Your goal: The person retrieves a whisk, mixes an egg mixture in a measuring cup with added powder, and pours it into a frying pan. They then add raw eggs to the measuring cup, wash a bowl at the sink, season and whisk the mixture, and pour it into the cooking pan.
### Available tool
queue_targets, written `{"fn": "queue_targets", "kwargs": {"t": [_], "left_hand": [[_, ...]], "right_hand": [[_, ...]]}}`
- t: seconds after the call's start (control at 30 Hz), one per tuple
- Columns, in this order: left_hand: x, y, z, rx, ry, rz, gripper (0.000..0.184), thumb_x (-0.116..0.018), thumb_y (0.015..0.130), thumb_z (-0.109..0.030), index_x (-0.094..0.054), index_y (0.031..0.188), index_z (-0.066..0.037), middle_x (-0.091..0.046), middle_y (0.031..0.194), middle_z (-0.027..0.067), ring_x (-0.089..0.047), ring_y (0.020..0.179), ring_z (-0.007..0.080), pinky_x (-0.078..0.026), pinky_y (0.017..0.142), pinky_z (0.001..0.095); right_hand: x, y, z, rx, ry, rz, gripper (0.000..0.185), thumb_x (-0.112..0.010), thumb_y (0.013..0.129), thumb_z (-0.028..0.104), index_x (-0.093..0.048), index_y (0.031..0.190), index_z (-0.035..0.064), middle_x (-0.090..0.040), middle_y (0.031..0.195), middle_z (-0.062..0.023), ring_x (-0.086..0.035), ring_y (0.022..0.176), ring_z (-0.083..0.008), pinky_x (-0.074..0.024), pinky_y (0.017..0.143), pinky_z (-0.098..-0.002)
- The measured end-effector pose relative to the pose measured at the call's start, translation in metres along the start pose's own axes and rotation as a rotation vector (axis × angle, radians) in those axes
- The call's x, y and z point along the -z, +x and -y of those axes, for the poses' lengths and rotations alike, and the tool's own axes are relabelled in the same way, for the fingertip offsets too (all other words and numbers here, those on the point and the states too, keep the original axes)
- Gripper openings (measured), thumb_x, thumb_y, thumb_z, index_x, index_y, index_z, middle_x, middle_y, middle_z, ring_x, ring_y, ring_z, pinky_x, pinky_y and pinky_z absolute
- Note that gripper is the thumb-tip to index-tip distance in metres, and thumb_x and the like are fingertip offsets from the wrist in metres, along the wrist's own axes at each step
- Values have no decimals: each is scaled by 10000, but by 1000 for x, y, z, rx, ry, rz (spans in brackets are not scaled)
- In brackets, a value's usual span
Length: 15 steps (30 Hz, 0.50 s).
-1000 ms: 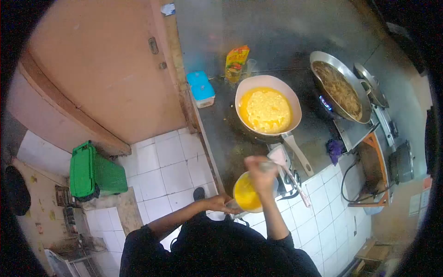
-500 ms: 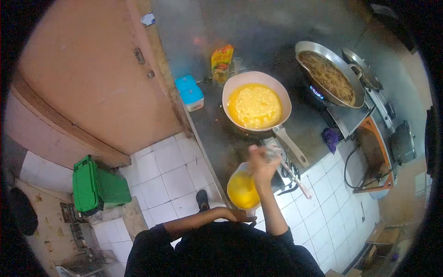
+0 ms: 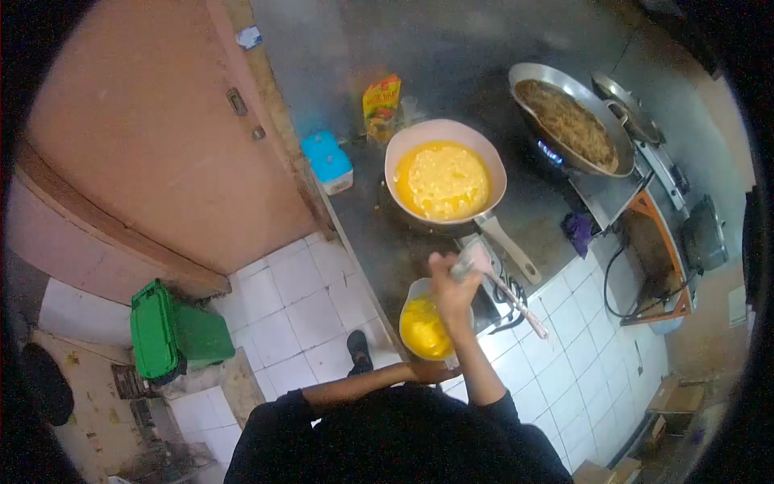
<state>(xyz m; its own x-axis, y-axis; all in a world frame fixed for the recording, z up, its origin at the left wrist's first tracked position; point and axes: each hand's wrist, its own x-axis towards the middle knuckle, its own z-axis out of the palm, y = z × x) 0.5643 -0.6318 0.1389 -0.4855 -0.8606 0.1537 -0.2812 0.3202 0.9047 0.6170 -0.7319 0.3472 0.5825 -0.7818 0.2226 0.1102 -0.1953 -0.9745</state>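
Observation:
A whitish jug of yellow beaten egg is close in front of my body at the counter's edge. At its near rim my left hand holds it, the fingers partly hidden. My right hand is closed above the jug around a blurred grey-and-pinkish thing whose kind I cannot make out. Beyond, a pale frying pan holds a round yellow egg mass ringed by orange-yellow liquid. Its handle points toward me, right of my right hand.
At right, a wok of bubbling brown liquid sits over a blue flame. A yellow pouch and a blue-lidded box stand left of the pan. A long utensil overhangs the counter. A green bin stands on the floor.
The camera view has shifted slightly. My right hand is a little farther left and higher over the jug, and the yellow egg's surface looks stirred differently.

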Motion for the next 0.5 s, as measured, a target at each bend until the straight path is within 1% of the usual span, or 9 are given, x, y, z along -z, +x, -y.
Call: {"fn": "queue_targets", "kwargs": {"t": [0.03,0.1,0.13,0.23,0.27,0.3,0.37,0.43,0.5], "left_hand": [[-13,8,30,-102,197,-261,512,-356,894,-194,-221,1377,-92,-536,699,148,-508,568,232,-427,568,367],[-13,14,30,-202,366,-528,580,-399,847,-87,-194,1388,-105,-518,686,161,-515,572,235,-425,568,374],[2,4,-8,-61,146,-283,561,-398,863,-107,-200,1387,-112,-542,781,181,-540,667,258,-433,640,383],[62,25,-68,561,11,572,494,-370,919,-209,-228,1373,-78,-513,1150,217,-515,1021,293,-386,887,405],[78,22,-88,515,-55,399,494,-366,919,-197,-223,1370,-56,-479,1206,208,-476,1083,274,-361,923,405],[83,20,-99,461,-133,238,495,-363,918,-186,-219,1367,-35,-445,1262,198,-438,1145,255,-336,959,405],[55,15,-60,353,-109,189,482,-339,919,-161,-211,1373,-60,-488,1143,198,-481,997,258,-379,885,396],[42,11,-41,377,-31,278,476,-315,919,-136,-203,1379,-84,-531,1025,198,-525,848,261,-423,812,386],[29,6,-20,381,75,349,474,-290,920,-112,-196,1384,-109,-574,906,198,-568,700,264,-467,738,376]], "right_hand": [[1,-1,-33,172,-94,13,220,-636,767,137,-560,601,16,-495,515,-4,-420,484,-87,-332,450,-271],[-5,10,-11,58,-138,152,250,-640,768,142,-537,582,12,-495,513,-3,-422,485,-91,-332,450,-274],[-7,5,6,-93,-173,288,280,-644,770,147,-515,562,9,-495,511,-2,-424,486,-95,-333,449,-278],[6,13,1,-104,54,-21,259,-660,761,182,-555,599,9,-517,527,-8,-429,493,-103,-347,459,-287],[1,12,-16,-85,59,-23,259,-660,761,182,-555,599,9,-517,527,-8,-429,493,-103,-347,459,-287],[-5,2,-36,-45,-32,134,265,-653,780,193,-566,608,12,-518,525,-7,-415,483,-88,-338,455,-265],[-11,4,-25,-10,-115,305,272,-646,800,204,-577,618,14,-518,524,-6,-401,474,-73,-330,451,-244],[-4,10,35,-143,-83,66,249,-646,790,187,-580,630,8,-543,550,-47,-452,506,-100,-379,498,-270],[7,9,-22,-194,-90,97,219,-667,749,186,-597,657,-1,-563,572,-70,-493,544,-135,-409,543,-309]]}}
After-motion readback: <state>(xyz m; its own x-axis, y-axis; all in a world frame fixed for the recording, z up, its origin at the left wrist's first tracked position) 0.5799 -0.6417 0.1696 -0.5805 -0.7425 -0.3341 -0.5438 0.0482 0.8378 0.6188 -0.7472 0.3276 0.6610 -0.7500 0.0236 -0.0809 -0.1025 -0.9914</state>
